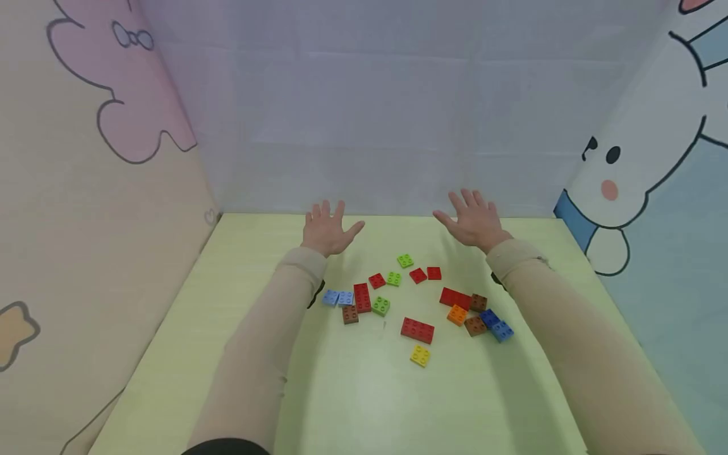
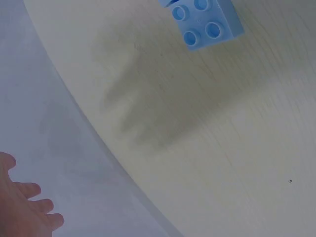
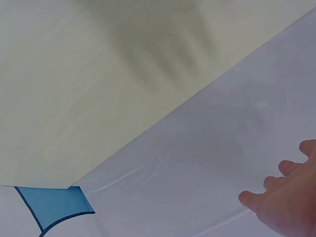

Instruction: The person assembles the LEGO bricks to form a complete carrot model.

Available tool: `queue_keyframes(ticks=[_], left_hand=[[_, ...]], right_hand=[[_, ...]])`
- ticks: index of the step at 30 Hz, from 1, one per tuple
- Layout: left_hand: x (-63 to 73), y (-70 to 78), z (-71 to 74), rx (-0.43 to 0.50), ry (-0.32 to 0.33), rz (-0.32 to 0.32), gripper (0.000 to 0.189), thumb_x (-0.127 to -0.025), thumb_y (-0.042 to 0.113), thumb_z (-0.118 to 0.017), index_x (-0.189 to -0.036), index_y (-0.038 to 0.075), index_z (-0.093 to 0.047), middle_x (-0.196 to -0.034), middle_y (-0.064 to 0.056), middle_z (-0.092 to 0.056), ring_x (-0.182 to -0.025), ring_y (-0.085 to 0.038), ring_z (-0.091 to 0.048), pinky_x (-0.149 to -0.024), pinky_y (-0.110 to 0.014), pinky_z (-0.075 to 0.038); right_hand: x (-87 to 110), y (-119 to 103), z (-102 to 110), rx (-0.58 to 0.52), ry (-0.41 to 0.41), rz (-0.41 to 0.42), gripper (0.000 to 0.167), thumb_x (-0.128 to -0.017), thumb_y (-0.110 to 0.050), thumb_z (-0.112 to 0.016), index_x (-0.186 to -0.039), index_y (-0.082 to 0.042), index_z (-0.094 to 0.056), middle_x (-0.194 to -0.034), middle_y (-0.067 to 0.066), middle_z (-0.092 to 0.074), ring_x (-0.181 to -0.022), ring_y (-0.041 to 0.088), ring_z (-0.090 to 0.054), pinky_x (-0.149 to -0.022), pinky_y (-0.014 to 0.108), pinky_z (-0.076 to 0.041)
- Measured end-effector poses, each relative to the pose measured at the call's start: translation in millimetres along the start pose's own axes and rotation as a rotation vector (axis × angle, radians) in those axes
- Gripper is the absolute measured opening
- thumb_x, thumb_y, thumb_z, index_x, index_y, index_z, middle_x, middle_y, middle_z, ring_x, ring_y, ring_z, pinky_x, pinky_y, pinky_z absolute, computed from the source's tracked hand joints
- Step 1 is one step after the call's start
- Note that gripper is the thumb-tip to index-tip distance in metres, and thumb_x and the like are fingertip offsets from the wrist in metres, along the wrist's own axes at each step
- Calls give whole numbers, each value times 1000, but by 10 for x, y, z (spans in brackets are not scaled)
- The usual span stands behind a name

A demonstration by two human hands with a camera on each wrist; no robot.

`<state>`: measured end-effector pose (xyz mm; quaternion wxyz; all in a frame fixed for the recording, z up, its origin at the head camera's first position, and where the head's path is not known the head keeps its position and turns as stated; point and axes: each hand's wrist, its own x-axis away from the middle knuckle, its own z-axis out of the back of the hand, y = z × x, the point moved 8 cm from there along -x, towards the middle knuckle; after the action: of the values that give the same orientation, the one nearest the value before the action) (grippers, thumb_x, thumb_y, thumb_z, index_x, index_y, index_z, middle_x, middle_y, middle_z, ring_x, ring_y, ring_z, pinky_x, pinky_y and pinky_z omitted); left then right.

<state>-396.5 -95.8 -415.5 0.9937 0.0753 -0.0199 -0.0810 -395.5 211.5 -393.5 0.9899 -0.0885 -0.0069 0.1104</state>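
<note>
Both hands are raised over the far part of the table, fingers spread and nothing held. In the head view my left hand is on the left and my right hand on the right. Toy building bricks lie between and below them. Nearest the left arm are light blue bricks, a brown brick and a long red brick. By the right arm lie a dark blue brick, an orange brick and another long red brick. A yellow brick lies closest to me.
The pale table meets a white cloth wall at its far edge. Cartoon-printed panels stand at both sides, with a white figure on the right. Small green bricks and red squares lie mid-table.
</note>
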Motion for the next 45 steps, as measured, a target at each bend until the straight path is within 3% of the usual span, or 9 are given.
queue_keyframes(ticks=[8, 16, 27, 33, 39, 43, 45], left_hand=[[11, 57, -43, -9, -2, 8, 85, -89, 72, -27, -154, 17, -16, -154, -22, -14, -139, -43, -10, -109, -53, -12], [84, 274, -50, -7, 5, -102, 86, -90, 72, -29, -154, 16, -15, -153, -22, -15, -138, -43, -13, -109, -51, -15], [323, 440, -405, 9, -90, -182, 87, -89, 71, -33, -154, 18, -13, -155, -18, -14, -139, -39, -15, -110, -48, -14], [409, 575, -469, 12, -67, -248, 87, -89, 69, -37, -154, 15, -15, -155, -17, -15, -140, -36, -14, -110, -45, -13], [662, 830, -466, 55, 24, -369, 76, -91, 54, -53, -150, 11, -29, -150, -17, -26, -136, -33, -25, -107, -41, -26], [902, 975, -526, 157, 71, -386, 69, -89, 48, -62, -142, 9, -40, -137, -13, -42, -123, -26, -40, -96, -38, -40], [1025, 1050, -580, 222, 62, -390, 64, -87, 47, -64, -135, 8, -46, -125, -9, -49, -110, -21, -46, -87, -33, -45]], right_hand=[[-4, -72, -16, -7, 8, 17, 89, -91, -71, -25, -152, -8, -18, -154, 23, -11, -139, 44, -4, -103, 65, -3], [85, -87, -142, 40, -35, 36, 83, -94, -64, -35, -151, -5, -21, -151, 25, -21, -137, 44, -15, -104, 64, -9], [264, -129, -456, -6, -60, 79, 89, -91, -71, -27, -148, -3, -30, -144, 24, -34, -133, 43, -24, -103, 61, -19], [374, -159, -538, 9, -73, 106, 84, -91, -67, -39, -145, -2, -36, -143, 23, -38, -134, 42, -25, -103, 60, -21], [541, -322, -582, 40, -24, 164, 71, -85, -53, -64, -133, -2, -52, -132, 20, -50, -125, 39, -39, -99, 58, -30], [701, -483, -646, -4, -27, 197, 61, -82, -44, -72, -126, -4, -60, -121, 16, -59, -110, 35, -50, -91, 54, -39], [791, -565, -689, -19, -41, 228, 57, -82, -41, -73, -123, -4, -61, -115, 14, -62, -102, 32, -53, -86, 51, -42]])
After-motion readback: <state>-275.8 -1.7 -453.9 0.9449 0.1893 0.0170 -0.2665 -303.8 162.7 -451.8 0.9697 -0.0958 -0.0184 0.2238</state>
